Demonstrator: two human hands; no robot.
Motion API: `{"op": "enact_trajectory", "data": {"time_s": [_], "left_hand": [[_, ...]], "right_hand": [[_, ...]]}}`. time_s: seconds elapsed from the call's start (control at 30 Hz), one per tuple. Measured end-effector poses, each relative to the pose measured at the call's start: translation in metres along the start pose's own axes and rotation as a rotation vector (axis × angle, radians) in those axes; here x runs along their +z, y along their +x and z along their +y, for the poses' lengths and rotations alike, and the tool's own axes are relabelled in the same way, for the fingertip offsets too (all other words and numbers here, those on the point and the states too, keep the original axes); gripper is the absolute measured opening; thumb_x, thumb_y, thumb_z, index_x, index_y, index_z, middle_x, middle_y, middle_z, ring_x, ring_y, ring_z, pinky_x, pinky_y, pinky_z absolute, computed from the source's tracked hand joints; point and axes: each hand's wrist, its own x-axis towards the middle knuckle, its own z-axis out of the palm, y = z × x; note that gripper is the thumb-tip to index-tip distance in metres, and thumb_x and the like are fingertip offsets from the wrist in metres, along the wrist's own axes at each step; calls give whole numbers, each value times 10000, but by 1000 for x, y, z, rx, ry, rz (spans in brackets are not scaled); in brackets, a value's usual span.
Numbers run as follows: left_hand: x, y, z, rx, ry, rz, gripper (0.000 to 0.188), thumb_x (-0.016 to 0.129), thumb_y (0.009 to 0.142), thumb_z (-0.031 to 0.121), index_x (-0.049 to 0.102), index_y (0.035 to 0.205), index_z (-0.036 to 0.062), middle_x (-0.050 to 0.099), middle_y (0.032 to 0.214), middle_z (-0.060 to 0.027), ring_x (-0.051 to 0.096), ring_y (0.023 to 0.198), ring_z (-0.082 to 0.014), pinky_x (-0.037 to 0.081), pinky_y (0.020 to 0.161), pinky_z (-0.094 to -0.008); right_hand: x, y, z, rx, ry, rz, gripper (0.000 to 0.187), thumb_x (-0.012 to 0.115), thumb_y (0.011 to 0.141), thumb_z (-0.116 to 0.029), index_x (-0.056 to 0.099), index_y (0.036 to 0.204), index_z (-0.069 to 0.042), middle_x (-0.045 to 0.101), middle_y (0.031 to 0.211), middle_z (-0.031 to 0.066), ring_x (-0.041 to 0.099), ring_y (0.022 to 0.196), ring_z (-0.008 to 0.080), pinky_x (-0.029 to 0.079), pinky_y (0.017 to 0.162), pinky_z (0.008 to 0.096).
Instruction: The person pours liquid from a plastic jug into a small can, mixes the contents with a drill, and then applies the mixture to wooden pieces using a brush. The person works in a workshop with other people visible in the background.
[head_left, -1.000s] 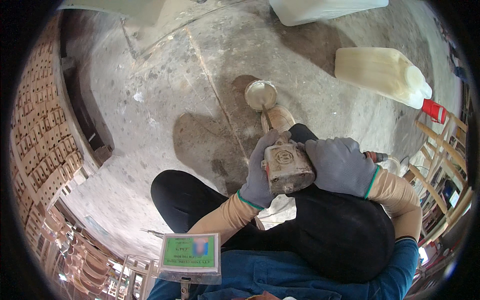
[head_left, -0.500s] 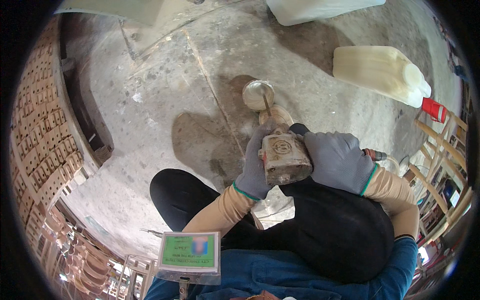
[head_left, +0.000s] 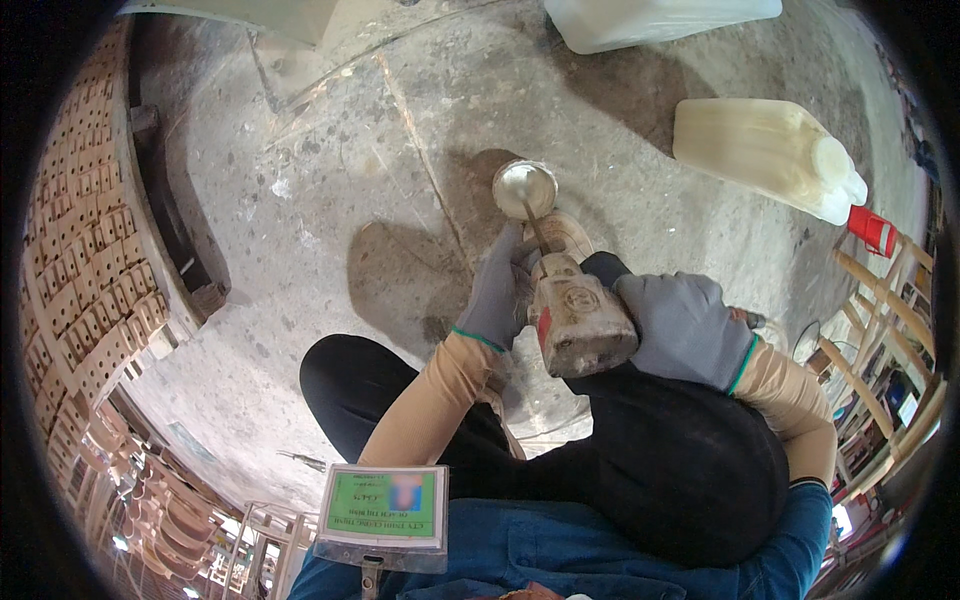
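A worn, dirty power drill (head_left: 582,318) is between my hands, its long metal rod (head_left: 535,222) pointing away from me. The rod's far end reaches into a small round cup (head_left: 524,190) of whitish liquid. My right hand (head_left: 684,328), in a grey glove, is closed round the drill's handle, which it mostly hides. My left hand (head_left: 496,290), also gloved, curls at the left side of the drill's nose, close to the rod; its fingertips are partly hidden. A second round container (head_left: 568,236) sits under the rod, just nearer than the cup.
A pale jug (head_left: 760,150) lies on the concrete floor (head_left: 330,150) at right, with another white container (head_left: 660,20) beyond. A red object (head_left: 872,231) and wooden frames (head_left: 870,370) stand at far right. Stacked drilled wooden pieces (head_left: 90,270) line the left.
My left hand has slid forward along the drill's side toward its nose. The drill has turned slightly, its rear shifting right. My right hand keeps its grip.
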Motion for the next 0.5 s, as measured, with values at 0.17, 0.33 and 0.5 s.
{"op": "enact_trajectory", "data": {"time_s": [0.17, 0.33, 0.5], "left_hand": [[11, 11, 5, 52, 5, -15, 475, 551, 900, 401, 526, 1147, -4, 620, 993, -144, 643, 874, -272, 571, 727, -387], [4, 17, 6, 11, -10, -60, 393, 539, 917, 342, 563, 1101, -4, 629, 979, -137, 635, 895, -310, 552, 782, -447], [6, 16, 4, 41, -85, -94, 306, 541, 922, 251, 572, 1084, -6, 633, 960, -121, 633, 930, -327, 542, 815, -468]], "right_hand": [[1, -4, 1, -20, -50, -5, 269, 641, 647, -253, 542, 791, -48, 572, 609, 138, 604, 564, 318, 457, 505, 424], [1, -13, 3, -16, -104, -10, 316, 644, 645, -275, 544, 847, -54, 576, 641, 115, 602, 572, 297, 457, 517, 400], [3, -22, 3, -29, -111, 27, 378, 650, 644, -305, 550, 914, -60, 589, 688, 98, 610, 597, 279, 458, 531, 381]]}}
